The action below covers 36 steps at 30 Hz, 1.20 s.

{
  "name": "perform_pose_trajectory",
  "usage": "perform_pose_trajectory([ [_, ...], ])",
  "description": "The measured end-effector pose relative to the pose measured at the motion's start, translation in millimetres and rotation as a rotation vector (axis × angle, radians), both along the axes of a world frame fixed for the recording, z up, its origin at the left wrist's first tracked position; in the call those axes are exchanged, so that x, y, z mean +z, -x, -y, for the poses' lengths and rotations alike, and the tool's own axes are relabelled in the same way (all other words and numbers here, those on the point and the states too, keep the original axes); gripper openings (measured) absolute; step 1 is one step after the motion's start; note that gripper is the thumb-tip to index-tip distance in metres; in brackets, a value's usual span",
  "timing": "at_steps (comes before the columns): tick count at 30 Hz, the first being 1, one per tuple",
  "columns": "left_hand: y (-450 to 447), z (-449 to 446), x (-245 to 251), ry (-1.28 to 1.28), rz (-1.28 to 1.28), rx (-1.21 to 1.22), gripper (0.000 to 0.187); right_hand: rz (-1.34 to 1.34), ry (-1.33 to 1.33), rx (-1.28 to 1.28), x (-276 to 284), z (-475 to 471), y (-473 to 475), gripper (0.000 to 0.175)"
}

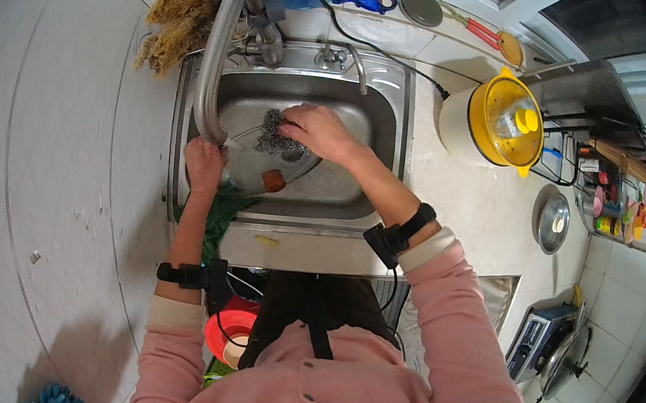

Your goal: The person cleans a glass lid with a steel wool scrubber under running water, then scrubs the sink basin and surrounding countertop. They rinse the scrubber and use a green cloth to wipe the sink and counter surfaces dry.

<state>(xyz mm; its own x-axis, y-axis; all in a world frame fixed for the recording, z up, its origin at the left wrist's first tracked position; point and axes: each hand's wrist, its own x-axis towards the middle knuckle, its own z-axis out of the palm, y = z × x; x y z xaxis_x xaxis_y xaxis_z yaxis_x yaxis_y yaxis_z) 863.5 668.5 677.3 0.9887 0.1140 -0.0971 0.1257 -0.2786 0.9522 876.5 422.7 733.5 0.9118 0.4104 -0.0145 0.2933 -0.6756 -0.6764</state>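
My right hand (317,130) holds a grey metal scouring pad (277,133) over the stainless steel sink basin (358,182). My left hand (204,164) is closed at the basin's left side, just under the end of the large curved faucet (212,68); whether it grips anything is hidden. Water seems to run beside it. Between the hands, a rounded object, perhaps a pan or lid, lies partly hidden under the pad, with a reddish-brown knob or handle end (274,180) near it. A green cloth (222,217) hangs over the sink's front left edge.
Right of the sink stands a yellow and white electric pot (490,124) with a cord running behind the basin. A small tap (361,70) reaches over the back rim. Beyond are a glass lid (553,224), a dish rack (561,158) and a portable stove (539,343). A wall borders the left.
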Motion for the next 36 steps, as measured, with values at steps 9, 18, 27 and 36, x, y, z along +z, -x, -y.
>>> perform_pose_trajectory([
  [9, -9, 17, 17, -0.503, 0.266, -0.114, 0.055, 0.223, -0.118, 0.043, -13, -3, 0, 0.030],
  [18, 8, 33, 67, 0.107, -0.237, 0.167, 0.026, 0.348, -0.286, -0.559, -67, -34, -11, 0.039],
  [27, 16, 28, 52, 0.101, -0.202, 0.131, 0.014, 0.110, -0.217, -0.462, -68, -83, 3, 0.047],
  [36, 9, 25, 41, 0.471, -0.091, 0.438, 0.014, -0.342, -0.388, -0.791, -156, -48, 47, 0.058],
])
